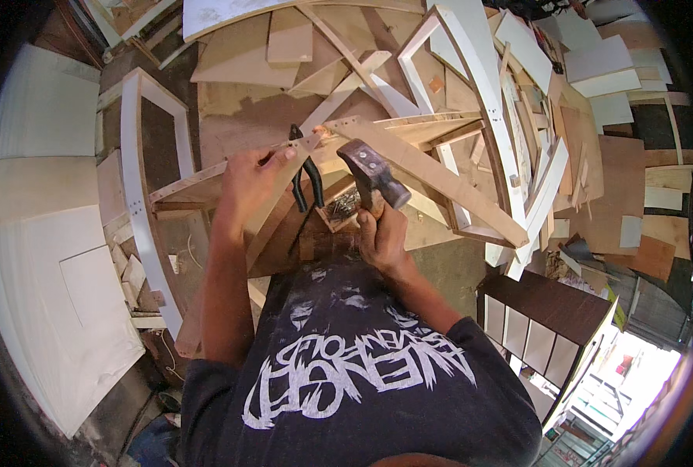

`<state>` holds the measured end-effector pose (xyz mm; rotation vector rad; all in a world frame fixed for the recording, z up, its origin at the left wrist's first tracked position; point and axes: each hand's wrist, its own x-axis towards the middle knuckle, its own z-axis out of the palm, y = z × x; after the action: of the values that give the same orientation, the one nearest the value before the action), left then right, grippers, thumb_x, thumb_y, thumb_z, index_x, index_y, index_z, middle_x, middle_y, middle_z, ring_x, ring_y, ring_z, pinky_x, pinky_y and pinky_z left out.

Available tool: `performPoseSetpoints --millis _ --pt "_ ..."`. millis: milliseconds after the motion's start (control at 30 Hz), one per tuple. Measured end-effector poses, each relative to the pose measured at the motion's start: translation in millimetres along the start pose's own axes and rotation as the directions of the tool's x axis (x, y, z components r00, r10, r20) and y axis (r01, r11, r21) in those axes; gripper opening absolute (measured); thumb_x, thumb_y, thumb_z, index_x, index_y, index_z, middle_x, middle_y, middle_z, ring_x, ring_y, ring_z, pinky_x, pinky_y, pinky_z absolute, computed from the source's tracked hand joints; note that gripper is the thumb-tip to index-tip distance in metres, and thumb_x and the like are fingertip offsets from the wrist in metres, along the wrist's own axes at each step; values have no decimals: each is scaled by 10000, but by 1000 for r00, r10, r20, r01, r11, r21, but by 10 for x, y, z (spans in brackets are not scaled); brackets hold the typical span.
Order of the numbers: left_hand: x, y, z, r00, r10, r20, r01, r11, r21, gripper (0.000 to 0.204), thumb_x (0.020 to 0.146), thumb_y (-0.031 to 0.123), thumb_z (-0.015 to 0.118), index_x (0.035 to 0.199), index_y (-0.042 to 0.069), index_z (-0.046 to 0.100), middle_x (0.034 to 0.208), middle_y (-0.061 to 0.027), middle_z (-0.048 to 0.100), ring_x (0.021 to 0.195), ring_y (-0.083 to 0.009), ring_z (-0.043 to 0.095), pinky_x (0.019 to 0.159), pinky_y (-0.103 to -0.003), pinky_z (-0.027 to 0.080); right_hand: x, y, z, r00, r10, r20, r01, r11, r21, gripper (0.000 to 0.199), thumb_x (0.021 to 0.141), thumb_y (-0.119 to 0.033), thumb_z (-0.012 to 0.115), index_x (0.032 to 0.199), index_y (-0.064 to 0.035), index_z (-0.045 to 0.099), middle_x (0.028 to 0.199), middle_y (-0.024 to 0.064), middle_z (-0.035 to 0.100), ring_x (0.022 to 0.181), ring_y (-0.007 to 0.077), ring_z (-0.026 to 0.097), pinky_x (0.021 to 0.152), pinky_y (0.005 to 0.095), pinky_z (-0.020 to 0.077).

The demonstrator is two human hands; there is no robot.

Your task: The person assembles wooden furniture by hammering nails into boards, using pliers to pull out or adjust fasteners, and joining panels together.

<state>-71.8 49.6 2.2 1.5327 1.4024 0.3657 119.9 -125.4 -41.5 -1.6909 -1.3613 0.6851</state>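
Across the shirt [440,409], white lettering [362,372]; right fingers [368,231] grip a hammer [368,165]; left fingers [285,155] clasp a slat [273,193].

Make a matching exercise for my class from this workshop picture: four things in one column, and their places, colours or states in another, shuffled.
Things
1. Hammer
2. Pliers
3. Small open box
4. Cabinet

Places, colours or states
A. Contains thin metal pieces
B. At the lower right, with a dark brown top
C. Gripped in the right hand
D. Black-handled, between the two hands

Pairs: 1-C, 2-D, 3-A, 4-B
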Motion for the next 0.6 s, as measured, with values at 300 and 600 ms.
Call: performPoseSetpoints --millis 300,600 --pt "86 -55 -28 995 64 77 -66 997 27 461 937 439 664 1064 6 763 677 -89 719 691 -153 690 689 -329 524 22 79 60 999 -19 -34 16 997 -82 306 997 -202 586 1227 -22 496 864 292 654 803 525 643 684 562 502" --pt "-10 94 -28 999 34 20 -35 999 41 462 934 434 658 960 -15 766 673 -88 716 646 -153 702 665 -322 531 69 5 -22 999 5 -45 -3 1000 30 348 997 -223 604 1258 -21 493 930 310 658 914 522 648 747 563 512"
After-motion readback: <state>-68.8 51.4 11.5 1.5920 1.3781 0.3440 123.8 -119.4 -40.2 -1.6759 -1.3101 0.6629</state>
